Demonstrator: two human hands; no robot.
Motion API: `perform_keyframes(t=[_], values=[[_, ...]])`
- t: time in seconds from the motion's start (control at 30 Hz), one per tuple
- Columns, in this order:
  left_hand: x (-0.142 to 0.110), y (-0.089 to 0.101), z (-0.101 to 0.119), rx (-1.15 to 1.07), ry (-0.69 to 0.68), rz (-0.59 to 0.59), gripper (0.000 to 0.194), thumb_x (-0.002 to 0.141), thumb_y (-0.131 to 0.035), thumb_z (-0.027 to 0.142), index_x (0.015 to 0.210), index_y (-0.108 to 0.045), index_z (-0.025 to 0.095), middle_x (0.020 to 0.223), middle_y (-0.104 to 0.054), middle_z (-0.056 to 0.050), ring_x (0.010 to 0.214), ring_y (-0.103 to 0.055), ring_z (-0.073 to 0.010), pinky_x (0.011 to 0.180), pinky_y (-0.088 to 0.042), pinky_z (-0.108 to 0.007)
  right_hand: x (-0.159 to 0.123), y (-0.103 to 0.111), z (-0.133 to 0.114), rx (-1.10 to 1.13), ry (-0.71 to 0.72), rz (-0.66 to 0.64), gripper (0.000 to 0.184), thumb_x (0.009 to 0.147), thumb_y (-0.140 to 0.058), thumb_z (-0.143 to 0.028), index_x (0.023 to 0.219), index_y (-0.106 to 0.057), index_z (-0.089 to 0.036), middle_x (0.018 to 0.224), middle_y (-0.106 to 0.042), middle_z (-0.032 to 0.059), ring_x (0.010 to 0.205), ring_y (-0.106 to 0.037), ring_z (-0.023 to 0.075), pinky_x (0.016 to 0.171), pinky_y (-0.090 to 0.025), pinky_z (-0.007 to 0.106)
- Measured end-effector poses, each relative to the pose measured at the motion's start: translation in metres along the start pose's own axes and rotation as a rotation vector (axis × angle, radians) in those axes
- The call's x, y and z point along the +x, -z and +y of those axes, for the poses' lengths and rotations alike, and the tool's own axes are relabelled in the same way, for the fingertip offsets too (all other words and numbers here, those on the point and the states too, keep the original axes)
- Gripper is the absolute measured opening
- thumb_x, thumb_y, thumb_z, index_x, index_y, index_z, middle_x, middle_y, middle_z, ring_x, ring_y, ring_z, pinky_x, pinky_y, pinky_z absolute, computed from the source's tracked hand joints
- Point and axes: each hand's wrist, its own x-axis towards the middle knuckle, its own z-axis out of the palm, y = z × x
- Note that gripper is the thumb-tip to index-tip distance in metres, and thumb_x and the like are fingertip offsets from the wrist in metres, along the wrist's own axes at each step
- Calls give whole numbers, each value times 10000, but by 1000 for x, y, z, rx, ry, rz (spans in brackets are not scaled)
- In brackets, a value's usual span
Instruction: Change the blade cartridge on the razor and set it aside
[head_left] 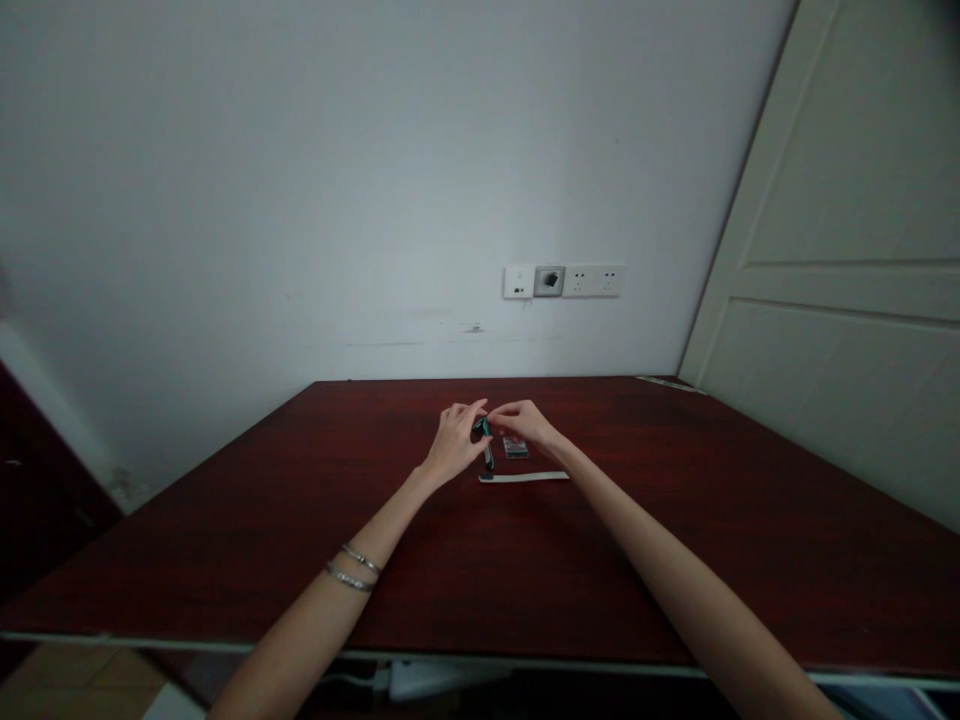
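My left hand (455, 440) is closed at the fingertips around a small dark watch-like piece (481, 427) with a teal sheen. A narrow pale strap with a dark end (489, 458) hangs below that piece. My right hand (525, 421) is pinched right beside it, thumb and forefinger together. What its fingertips hold, if anything, is too small to tell. Just under the right hand lies a small clear flat packet (516, 449) with dark contents. Nearer to me, a light strap (525, 477) with a dark left end lies flat, its right end beside my right forearm.
The dark red wooden table (420, 590) reaches back to a white wall (420, 180). Wall sockets (592, 281) sit above its far edge. A pale panelled door (847, 250) stands on the right. Below the front edge is a white object (442, 678) with a cable.
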Motion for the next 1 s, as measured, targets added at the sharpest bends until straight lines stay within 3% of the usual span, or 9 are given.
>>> perform_keyframes(t=[0.33, 0.43, 0.63, 0.77, 1.0], values=[[0, 3, 5, 9, -17, -4, 614, 741, -616, 221, 1300, -364, 206, 1172, -558, -91, 1081, -443, -238, 935, -321, -427, 5, -2, 6, 70, -6, 3, 231, 665, -651, -297, 757, -690, -89, 463, -529, -29, 364, -377, 42, 334, -277, 157], [1, 3, 4, -12, -4, 64, 564, 739, -625, 243, 1261, -415, 202, 1202, -535, -96, 1113, -434, -245, 938, -333, -423, 6, -2, 6, 142, -20, 56, 238, 643, -668, -312, 743, -681, -96, 502, -553, -16, 397, -411, 50, 346, -297, 157], [2, -1, 0, -168, 231, 285, 330, 745, -624, 263, 1064, -582, 188, 964, -635, -57, 961, -537, -191, 874, -413, -333, 6, -4, 6, 339, -44, 244, 322, 580, -707, -369, 777, -666, -118, 696, -629, 37, 553, -517, 92, 368, -335, 150], [4, -5, -1, -277, 374, 277, 197, 729, -635, 301, 881, -672, 181, 885, -673, -49, 868, -581, -182, 799, -449, -300, 5, -8, 5, 379, -25, 255, 355, 565, -712, -397, 779, -663, -118, 720, -642, 47, 591, -546, 109, 375, -352, 154], [9, -7, -4, -525, 484, 240, 251, 723, -615, 339, 841, -705, 136, 856, -702, -68, 818, -629, -187, 780, -467, -286, 3, -16, 6, 346, 13, 236, 356, 578, -703, -392, 791, -670, -108, 682, -639, 48, 591, -559, 121, 363, -358, 155]])
